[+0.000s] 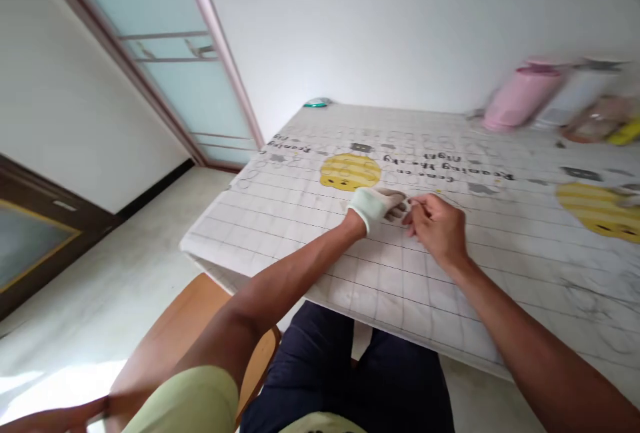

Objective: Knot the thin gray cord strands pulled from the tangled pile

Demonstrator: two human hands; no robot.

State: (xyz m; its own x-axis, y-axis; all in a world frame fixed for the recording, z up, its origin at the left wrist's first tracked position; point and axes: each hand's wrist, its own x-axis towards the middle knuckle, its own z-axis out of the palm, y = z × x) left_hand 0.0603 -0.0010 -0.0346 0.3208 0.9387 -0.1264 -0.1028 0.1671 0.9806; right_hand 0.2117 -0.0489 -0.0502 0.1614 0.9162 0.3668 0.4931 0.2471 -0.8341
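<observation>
My left hand wears a pale glove with a light green-white cuff at the wrist. Its fingers point right, slightly bent and a little apart, just above the tablecloth. Bare, my right hand is closed in a pinch right at the left fingertips. Between the two hands a small whitish bit shows at the pinch, which looks like the glove's fingertip; blur hides the detail. Under both hands lies a white checked tablecloth printed with yellow striped round figures and dark lettering.
A pink cylindrical container, a white one and a brownish item stand at the back right by the wall. A green-edged object lies at the far left corner. A wooden chair is left of my legs.
</observation>
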